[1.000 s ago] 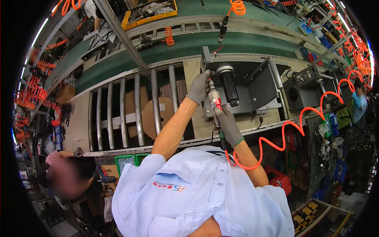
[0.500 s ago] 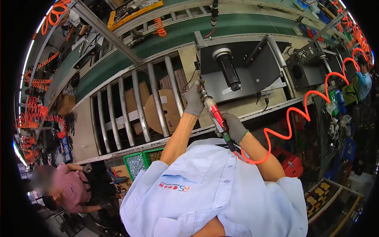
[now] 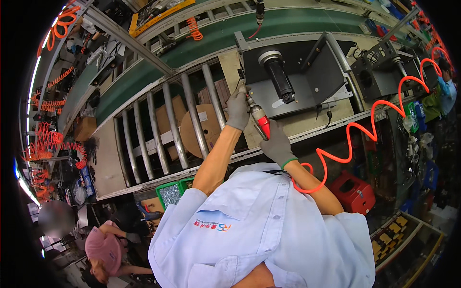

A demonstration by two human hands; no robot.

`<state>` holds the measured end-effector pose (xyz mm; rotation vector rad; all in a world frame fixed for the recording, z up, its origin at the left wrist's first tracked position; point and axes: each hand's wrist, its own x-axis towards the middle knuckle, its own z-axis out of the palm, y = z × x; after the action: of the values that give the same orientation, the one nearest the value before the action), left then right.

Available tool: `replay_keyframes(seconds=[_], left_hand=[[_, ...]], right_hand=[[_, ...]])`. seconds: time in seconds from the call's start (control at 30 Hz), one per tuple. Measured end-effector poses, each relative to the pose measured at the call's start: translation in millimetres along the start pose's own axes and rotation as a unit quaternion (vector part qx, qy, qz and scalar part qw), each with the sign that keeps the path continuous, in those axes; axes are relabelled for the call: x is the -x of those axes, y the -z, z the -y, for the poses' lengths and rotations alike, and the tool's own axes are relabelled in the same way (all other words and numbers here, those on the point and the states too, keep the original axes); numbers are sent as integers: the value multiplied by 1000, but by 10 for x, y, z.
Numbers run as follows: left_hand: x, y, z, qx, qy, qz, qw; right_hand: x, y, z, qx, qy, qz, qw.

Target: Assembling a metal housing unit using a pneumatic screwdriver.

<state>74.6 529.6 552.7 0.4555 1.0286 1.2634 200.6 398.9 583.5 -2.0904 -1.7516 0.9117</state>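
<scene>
My right hand (image 3: 277, 143), in a grey glove with a green cuff, is wrapped round the rear of a red-and-silver air screwdriver (image 3: 260, 121). The tool slants up and left, its tip at the left edge of a dark grey sheet-metal housing (image 3: 307, 89). My left hand (image 3: 237, 110), also gloved in grey, is closed beside the tool's tip at that edge. Whatever its fingers pinch is too small to make out. A black cylinder (image 3: 278, 79) with a pale ring on its end sits inside the housing.
Metal rollers (image 3: 174, 125) lie left of the housing, with a round cardboard disc (image 3: 199, 129) under them. An orange coiled hose (image 3: 355, 129) runs right from the tool. Green bins (image 3: 170, 194) of small parts stand near my left elbow. A co-worker in pink (image 3: 103, 247) is at lower left.
My right hand and the air screwdriver have shifted slightly, the tool's body sitting deeper in the hand. My left hand stays by the tip. The pink-clad co-worker has moved down and bent over.
</scene>
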Motion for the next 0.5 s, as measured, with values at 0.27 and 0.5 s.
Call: replay_keyframes(seconds=[0.27,0.5], left_hand=[[-687,-112,-1002,-329,-336,-44,881],[-1151,-700,-1493,-550,-317,58,770]], right_hand=[[-239,-153,-192,-222,-8,-34,974],[-507,-279,-233,-283,-19,-22,959]])
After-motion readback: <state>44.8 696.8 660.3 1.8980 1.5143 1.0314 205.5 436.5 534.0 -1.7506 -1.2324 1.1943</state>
